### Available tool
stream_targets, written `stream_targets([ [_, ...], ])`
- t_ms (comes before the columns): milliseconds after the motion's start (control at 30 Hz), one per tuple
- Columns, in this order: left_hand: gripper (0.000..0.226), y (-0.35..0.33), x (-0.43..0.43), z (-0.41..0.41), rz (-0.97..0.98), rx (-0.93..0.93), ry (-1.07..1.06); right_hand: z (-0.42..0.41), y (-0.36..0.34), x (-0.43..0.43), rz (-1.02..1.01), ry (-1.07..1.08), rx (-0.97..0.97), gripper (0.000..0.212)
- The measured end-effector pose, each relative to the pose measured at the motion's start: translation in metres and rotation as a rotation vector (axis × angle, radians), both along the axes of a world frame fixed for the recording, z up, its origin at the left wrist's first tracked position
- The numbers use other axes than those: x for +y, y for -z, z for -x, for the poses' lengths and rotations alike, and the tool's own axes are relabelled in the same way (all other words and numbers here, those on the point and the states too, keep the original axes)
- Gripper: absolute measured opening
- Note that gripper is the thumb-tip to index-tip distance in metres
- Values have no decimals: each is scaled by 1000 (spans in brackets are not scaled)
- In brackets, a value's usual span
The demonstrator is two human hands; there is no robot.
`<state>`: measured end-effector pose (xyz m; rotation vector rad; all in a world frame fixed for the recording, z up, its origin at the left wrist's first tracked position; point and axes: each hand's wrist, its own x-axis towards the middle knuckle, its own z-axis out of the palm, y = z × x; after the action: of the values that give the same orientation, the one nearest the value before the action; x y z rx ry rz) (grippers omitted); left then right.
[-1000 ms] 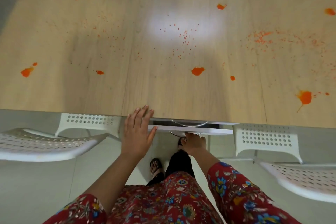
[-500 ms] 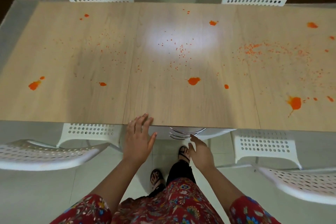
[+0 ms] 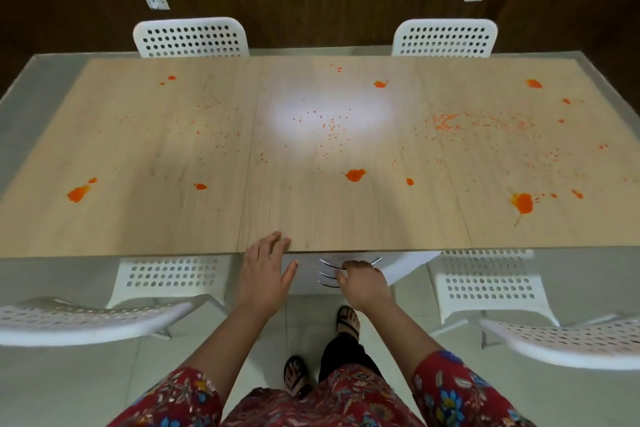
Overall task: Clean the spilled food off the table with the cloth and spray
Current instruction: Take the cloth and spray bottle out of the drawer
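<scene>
Left grip (image 3: 265,267) flat on surface (image 3: 173,218) edge; right grip (image 3: 363,282) clamped on drawer handle (image 3: 328,264) beneath. We judge fetching underway; pull next.

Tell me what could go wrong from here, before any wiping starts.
1. The right hand grips a drawer handle below the table; a hard pull might send the drawer against the legs.
2. Fine orange crumbs lie scattered widely; wiping may sweep them onto the white chairs.
3. The left hand rests on the table edge; leaning in could drag a sleeve through the orange blot.
</scene>
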<state>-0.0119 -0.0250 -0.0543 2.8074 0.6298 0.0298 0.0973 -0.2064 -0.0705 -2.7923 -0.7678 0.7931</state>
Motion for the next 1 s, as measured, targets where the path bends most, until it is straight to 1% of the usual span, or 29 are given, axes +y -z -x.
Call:
stream_targets([
  [100, 63, -2, 0, 1, 3, -1, 14, 2, -12, 4, 100, -29, 75, 58],
  [200, 70, -3, -2, 6, 7, 25, 34, 22, -24, -9, 97, 37, 156, 78],
  [267, 72, -2, -3, 7, 6, 49, 35, 36, -30, -22, 52, 129, 265, 81],
  [333, 66, 0, -5, 9, 7, 76, 39, 48, -31, -36, 34, 203, 414, 85],
  [367, 64, 1, -4, 9, 10, 85, 42, 53, -31, -42, 31, 234, 487, 90],
  [433, 62, 0, -4, 10, 25, 89, 45, 65, -29, -55, 7, 322, 591, 107],
  [467, 62, -1, -3, 10, 31, 90, 50, 71, -30, -60, 0, 358, 637, 110],
  [567, 62, -2, -3, 15, 56, 87, 68, 89, -34, -74, -36, 416, 788, 102],
  [667, 62, -4, -4, 16, 85, 80, 64, 94, -50, -85, -116, 460, 929, 97],
  [733, 62, -5, -4, 16, 90, 82, 61, 90, -55, -83, -175, 497, 983, 84],
  [800, 62, -6, -5, 15, 100, 96, 57, 84, -48, -71, -282, 601, 921, 63],
  [833, 63, -7, -5, 15, 105, 101, 54, 81, -39, -62, -324, 648, 834, 53],
  [867, 63, -7, -6, 15, 107, 109, 51, 78, -28, -52, -331, 648, 730, 46],
  [933, 63, -9, -5, 14, 111, 117, 47, 77, -7, -32, -225, 552, 555, 42],
  [1000, 63, -10, -4, 13, 121, 117, 50, 80, 8, -16, -118, 458, 470, 47],
])
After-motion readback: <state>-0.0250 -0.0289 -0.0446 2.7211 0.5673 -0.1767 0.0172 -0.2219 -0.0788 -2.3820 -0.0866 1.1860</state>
